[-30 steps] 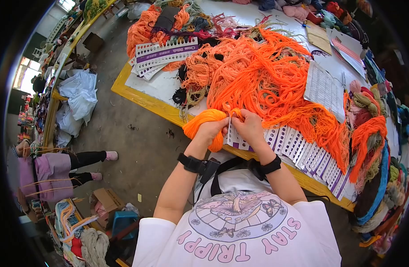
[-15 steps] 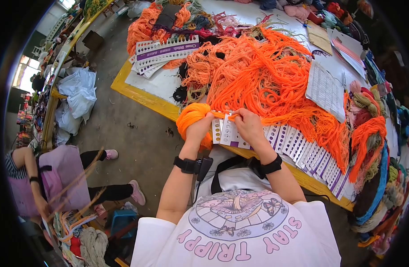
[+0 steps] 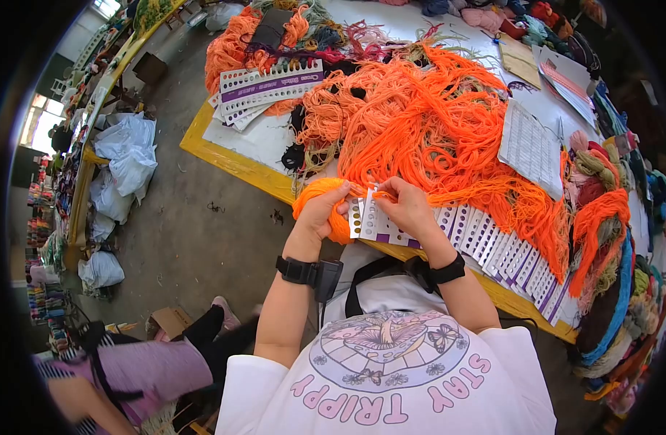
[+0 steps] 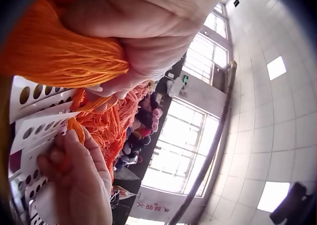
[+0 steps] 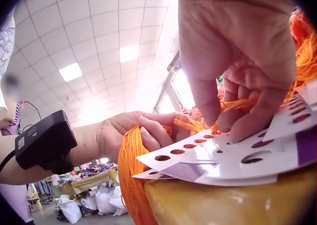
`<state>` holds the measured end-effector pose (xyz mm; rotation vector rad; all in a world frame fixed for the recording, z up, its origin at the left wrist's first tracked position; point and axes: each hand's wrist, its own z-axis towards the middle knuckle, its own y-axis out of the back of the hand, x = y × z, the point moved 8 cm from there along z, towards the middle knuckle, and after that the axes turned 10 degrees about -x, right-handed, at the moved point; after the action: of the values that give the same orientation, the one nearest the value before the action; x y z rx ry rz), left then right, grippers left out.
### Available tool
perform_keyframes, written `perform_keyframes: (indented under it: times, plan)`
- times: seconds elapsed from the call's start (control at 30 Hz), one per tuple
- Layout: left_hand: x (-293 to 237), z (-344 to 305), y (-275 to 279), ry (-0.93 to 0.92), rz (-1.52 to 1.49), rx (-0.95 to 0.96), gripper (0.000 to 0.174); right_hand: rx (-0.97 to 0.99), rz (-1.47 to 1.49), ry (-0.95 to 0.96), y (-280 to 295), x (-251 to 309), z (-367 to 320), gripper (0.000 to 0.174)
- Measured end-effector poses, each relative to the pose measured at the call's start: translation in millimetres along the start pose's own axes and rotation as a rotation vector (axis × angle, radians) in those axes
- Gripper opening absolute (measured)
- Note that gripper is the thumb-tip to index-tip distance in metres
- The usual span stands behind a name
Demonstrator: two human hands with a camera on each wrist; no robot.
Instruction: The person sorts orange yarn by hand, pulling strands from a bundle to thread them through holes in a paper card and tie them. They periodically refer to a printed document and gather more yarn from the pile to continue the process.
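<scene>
My left hand [image 3: 323, 210] grips a thick hank of yellow-orange thread [image 3: 312, 194], whose loops hang over the outside of the hand. In the right wrist view the hank [image 5: 130, 170] droops past the table edge. My right hand [image 3: 407, 206] is close beside it, thumb and fingers pinching a few orange strands [image 4: 76, 128] at the top of a white punched card [image 3: 371, 212]. Strands run between the two hands along the card's row of holes. The right fingertips are right at the card [image 5: 208, 150] in the right wrist view.
A big tangle of bright orange thread [image 3: 434, 123] covers the table beyond my hands. A row of punched cards [image 3: 492, 243] lines the yellow table edge [image 3: 238, 165]. Printed sheets [image 3: 530, 148] lie on the right. Another person in a pink apron [image 3: 155, 370] is at lower left.
My left hand shifted left with the hank, away from the right hand, then came back slightly. The person in the apron has moved closer, toward the lower left.
</scene>
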<state>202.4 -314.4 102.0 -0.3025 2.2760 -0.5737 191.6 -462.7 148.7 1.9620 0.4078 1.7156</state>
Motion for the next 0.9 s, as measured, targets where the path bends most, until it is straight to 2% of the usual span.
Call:
perform_keyframes:
  times: [0.03,0.13,0.23,0.33,0.43,0.47,0.53,0.57,0.63,0.73,0.83,0.87,0.9]
  plan:
    - [2,3,1,0.011,-0.025,-0.012,0.022,-0.004,-0.002,0.024,0,-1,0,0.021]
    - [-8,2,1,-0.154,0.171,-0.115,0.025,-0.021,0.023,0.042,0,0,0,0.021]
    - [-4,3,4,-0.123,0.163,-0.087,0.025,-0.031,0.033,0.035,0,-1,1,0.020]
    - [-9,-5,-12,-0.104,0.005,0.137,0.026,-0.042,0.009,0.062,-2,-1,0,0.018]
    - [-9,-17,-27,-0.112,0.124,0.270,0.022,-0.059,0.107,0.126,-1,15,-7,0.014]
    - [-7,-21,-29,-0.140,0.277,0.259,0.021,-0.063,0.160,0.151,0,21,-9,0.013]
    - [-3,-26,-33,-0.193,0.583,0.233,0.019,-0.060,0.067,0.269,-5,20,-7,0.011]
    - [-6,-25,-35,-0.267,0.712,0.252,0.019,-0.059,0.021,0.327,-8,20,-6,0.011]
    - [-9,-18,-37,-0.414,0.969,0.286,0.017,-0.061,0.057,0.324,-6,17,-3,0.011]
    - [-17,-4,-29,-0.492,0.890,0.189,0.015,-0.085,0.138,0.260,-6,8,6,0.010]
    - [-55,2,21,-0.270,0.238,-0.111,0.013,-0.041,0.239,0.068,-5,1,11,0.009]
    - [-80,-2,38,-0.303,0.058,-0.106,0.014,-0.011,0.274,-0.015,-7,-3,10,0.009]
    - [-107,-7,61,-0.336,-0.121,-0.101,0.016,-0.013,0.236,-0.010,-7,-3,10,0.008]
